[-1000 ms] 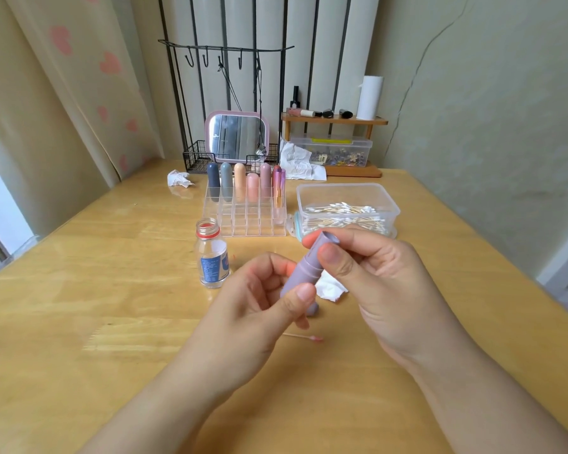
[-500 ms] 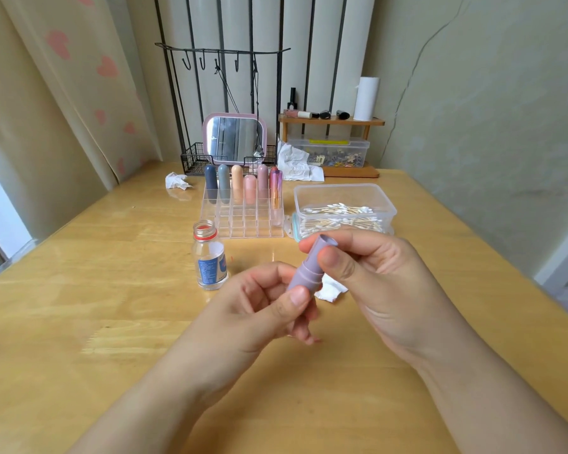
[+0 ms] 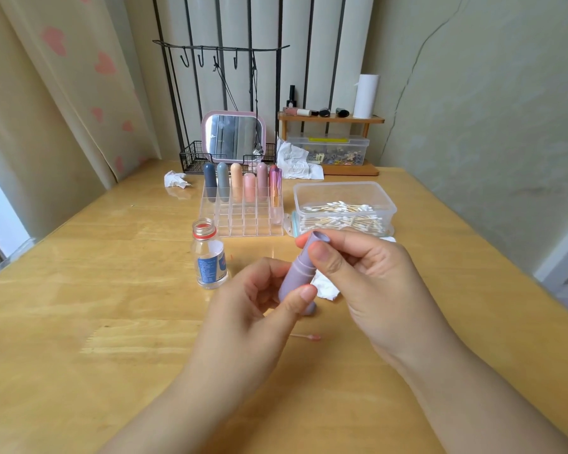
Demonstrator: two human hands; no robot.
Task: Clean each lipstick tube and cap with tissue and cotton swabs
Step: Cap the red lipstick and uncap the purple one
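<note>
A lilac lipstick tube (image 3: 295, 273) is held tilted between both hands above the table, its open top pointing up and away. My left hand (image 3: 246, 319) pinches its lower body with thumb and fingers. My right hand (image 3: 368, 276) grips its upper end with thumb and forefinger. A lilac cap (image 3: 309, 310) lies on the table just below the tube, partly hidden by my left thumb. A crumpled tissue (image 3: 325, 286) lies behind the tube. A used cotton swab (image 3: 305, 336) with a pink tip lies on the table under my hands.
A clear organiser (image 3: 243, 221) holds several capped lipsticks (image 3: 243, 183). A plastic box of cotton swabs (image 3: 343, 208) stands to its right. A small open bottle (image 3: 209, 255) stands at the left. At the back stand a mirror (image 3: 234, 136), a wire rack, a wooden shelf (image 3: 332, 119) and more tissues (image 3: 176, 180).
Both hands have kept their hold on the lilac tube and shifted only slightly. The cotton swab, hidden half a second ago, shows again below my hands.
</note>
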